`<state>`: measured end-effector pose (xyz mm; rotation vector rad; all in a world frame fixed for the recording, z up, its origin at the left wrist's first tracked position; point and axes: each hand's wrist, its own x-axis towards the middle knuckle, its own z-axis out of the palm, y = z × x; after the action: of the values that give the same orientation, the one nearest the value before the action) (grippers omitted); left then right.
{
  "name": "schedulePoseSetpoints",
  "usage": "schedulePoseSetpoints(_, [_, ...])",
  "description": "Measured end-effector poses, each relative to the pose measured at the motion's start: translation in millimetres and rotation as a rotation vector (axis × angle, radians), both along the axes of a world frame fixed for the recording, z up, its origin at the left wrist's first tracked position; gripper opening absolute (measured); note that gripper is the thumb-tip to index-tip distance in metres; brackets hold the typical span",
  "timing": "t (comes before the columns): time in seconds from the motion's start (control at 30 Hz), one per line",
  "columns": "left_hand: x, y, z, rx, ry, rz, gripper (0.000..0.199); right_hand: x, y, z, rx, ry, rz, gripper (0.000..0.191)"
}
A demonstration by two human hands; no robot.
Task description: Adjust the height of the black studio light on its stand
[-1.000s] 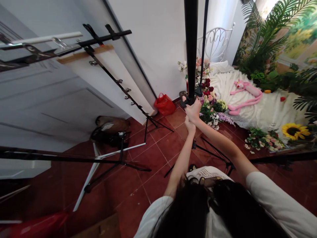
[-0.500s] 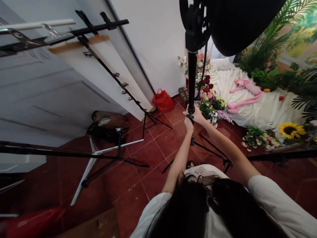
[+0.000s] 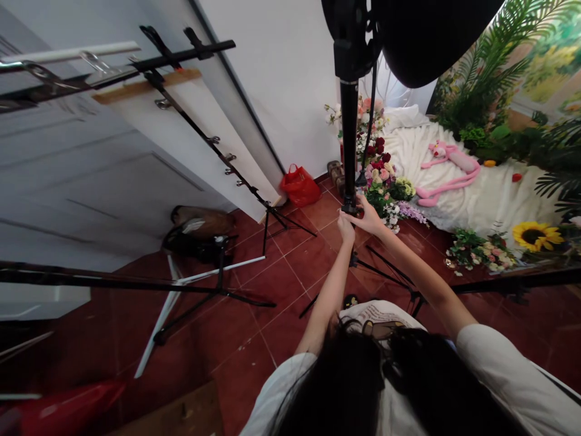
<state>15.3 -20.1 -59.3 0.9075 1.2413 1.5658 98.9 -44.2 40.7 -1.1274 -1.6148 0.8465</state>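
Observation:
A black light stand (image 3: 349, 142) rises in front of me, with a large black lamp head (image 3: 426, 39) at its top. My left hand (image 3: 347, 229) is wrapped round the pole just below a black collar (image 3: 349, 209). Against the right side of that collar is my right hand (image 3: 370, 219), its thumb and fingers closed around the knob there. The knob itself is mostly hidden by the fingers. A black cable (image 3: 371, 121) hangs beside the pole. The stand's legs (image 3: 390, 269) spread over the floor below my forearms.
Clip-covered backdrop stands (image 3: 190, 121) with a white board (image 3: 218, 139) fill the left. A red bag (image 3: 300, 185) sits by the wall. On the right are flowers (image 3: 379, 160), a pink plush toy (image 3: 458, 160) on white cloth (image 3: 508, 194), and a sunflower (image 3: 538, 236).
The upper pole and lamp head have shifted slightly up and left in view. My right hand has moved a little down and right, from the pole to the collar's side.

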Motion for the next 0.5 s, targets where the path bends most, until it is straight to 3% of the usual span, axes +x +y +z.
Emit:
schedulePoseSetpoints(0.1, [1.3, 1.2, 0.0, -0.060, -0.033, 0.018, 0.061, 19.1, -10.4, -16.9, 0.050, -0.117, -0.004, 0.064])
schedulePoseSetpoints(0.23, [3.7, 1.9, 1.2, -0.101, -0.016, 0.029, 0.066, 33.0, -12.0, -36.3, 0.051, -0.215, -0.015, 0.046])
schedulePoseSetpoints(0.37, [3.4, 0.3, 2.0, -0.101, 0.027, 0.074, 0.062, 30.0, -11.2, -43.1, 0.096, -0.243, -0.009, 0.036])
schedulePoseSetpoints(0.5, [1.8, -0.4, 1.4, -0.100, 0.022, 0.038, 0.060, 26.6, -11.5, -42.9, 0.106, -0.242, -0.032, 0.034])
